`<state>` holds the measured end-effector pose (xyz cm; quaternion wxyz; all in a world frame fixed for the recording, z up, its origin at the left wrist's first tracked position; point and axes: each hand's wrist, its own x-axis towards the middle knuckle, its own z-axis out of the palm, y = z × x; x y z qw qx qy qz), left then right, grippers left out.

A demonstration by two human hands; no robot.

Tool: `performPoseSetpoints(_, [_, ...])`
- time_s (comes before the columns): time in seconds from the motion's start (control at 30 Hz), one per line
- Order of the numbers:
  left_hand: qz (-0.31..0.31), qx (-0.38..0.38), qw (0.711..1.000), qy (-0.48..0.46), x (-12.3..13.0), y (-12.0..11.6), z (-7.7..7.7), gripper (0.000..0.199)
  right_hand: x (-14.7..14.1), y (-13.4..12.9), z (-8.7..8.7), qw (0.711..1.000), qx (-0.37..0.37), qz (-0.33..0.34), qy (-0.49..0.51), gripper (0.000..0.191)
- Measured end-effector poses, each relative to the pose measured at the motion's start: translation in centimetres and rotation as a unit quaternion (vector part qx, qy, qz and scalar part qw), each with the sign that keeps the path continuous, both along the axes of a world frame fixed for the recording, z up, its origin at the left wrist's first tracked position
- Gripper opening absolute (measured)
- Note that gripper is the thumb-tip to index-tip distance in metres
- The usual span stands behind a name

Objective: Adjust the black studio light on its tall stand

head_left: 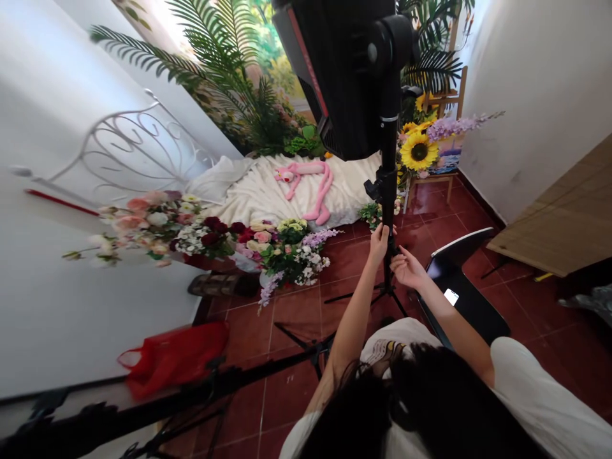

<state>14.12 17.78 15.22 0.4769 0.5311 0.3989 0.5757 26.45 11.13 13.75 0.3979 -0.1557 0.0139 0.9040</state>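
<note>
A black studio light (pixel 335 83) stands upright before me on a black light stand (pixel 389 150). My left hand (pixel 380 243) is wrapped round the lower part of the stand's pole. Just below and to the right, my right hand (pixel 408 268) has its fingers bent and closed at a small black knob (pixel 393 247) on the pole. The fingertips partly cover that knob. Higher up the pole sits another clamp knob (pixel 373 189), which neither hand touches. The stand's legs (pixel 393 294) spread on the floor beneath my hands.
A black chair (pixel 471 306) with a phone (pixel 451 297) on it is close on the right. Another black stand (pixel 191 389) crosses the lower left, near a red bag (pixel 176 354). Flowers (pixel 291 252) border a white-covered bed (pixel 248 185) holding a pink plush toy (pixel 306 169).
</note>
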Motion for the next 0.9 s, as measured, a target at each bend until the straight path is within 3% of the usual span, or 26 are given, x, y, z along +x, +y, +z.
performPoseSetpoints(0.2, [0.007,0.013,1.0,0.013,0.0,0.0,0.0,0.066,-0.2,-0.1,-0.2,0.997,-0.011,0.028,0.066,0.036])
performPoseSetpoints(0.4, [0.008,0.003,1.0,-0.003,0.2,-0.1,-0.1,0.065,-1.7,-0.1,-0.3,0.99,0.034,-0.033,0.13,0.041])
performPoseSetpoints(0.67, [0.014,0.008,1.0,-0.002,0.4,0.4,-0.9,0.066,-3.6,0.2,-1.0,0.924,-0.07,-0.069,0.37,0.05])
performPoseSetpoints(0.77, [0.017,0.005,1.0,0.011,0.4,0.5,-0.9,0.067,-4.0,0.6,-0.9,0.934,-0.089,-0.104,0.329,0.05])
performPoseSetpoints(0.9, [0.028,0.008,0.999,0.023,0.4,0.3,-0.6,0.069,-4.4,1.0,-0.7,0.978,-0.074,-0.176,0.085,0.046])
